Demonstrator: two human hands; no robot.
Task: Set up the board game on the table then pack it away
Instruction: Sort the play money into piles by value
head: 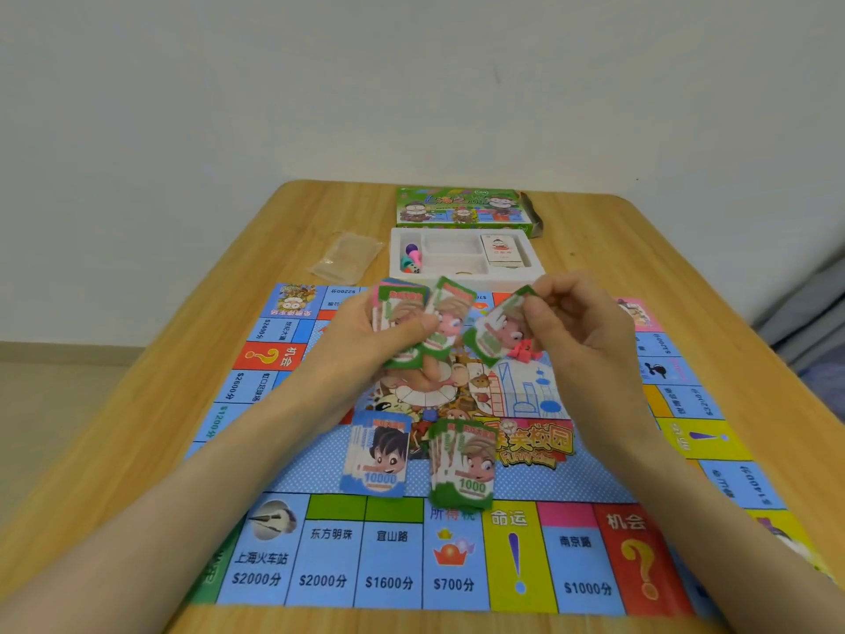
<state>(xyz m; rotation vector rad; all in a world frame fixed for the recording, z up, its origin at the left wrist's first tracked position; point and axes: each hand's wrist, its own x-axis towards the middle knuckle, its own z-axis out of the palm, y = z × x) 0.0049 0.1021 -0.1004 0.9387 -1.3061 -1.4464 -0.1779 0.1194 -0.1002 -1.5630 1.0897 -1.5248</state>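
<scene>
Currently: sorting the play money by denomination, as I judge it; setup is partway done.

The left hand [366, 331] grips a loose fan of notes [411, 313], green ones in front and pink and blue edges behind, with the thumb laid across the faces. The right hand [576, 331] pinches a single green note [496, 336] between thumb and fingertips, just beside the fan and above the middle of the board [388, 560]. The board lies flat on the table [137, 450]. On it sit a blue 10000 pile [377, 455] and a green 1000 pile [464, 464], near each other but apart. Small red pieces [523, 352] lie below the right hand. The white tray [535, 267], the box [462, 208] and a plastic bag [347, 258] lie beyond the board.

Risks from here:
- The fan is splayed and held by one thumb, so a slack grip could spill notes over the board and mix them into the sorted piles.
- The green pile is already uneven. A note dropped rather than laid down could skid off it or land on the blue pile.
- Two notes may cling together and be peeled off as one — the count would then be wrong.
- A forearm lowered toward the piles could sweep them or scatter the red pieces.
</scene>
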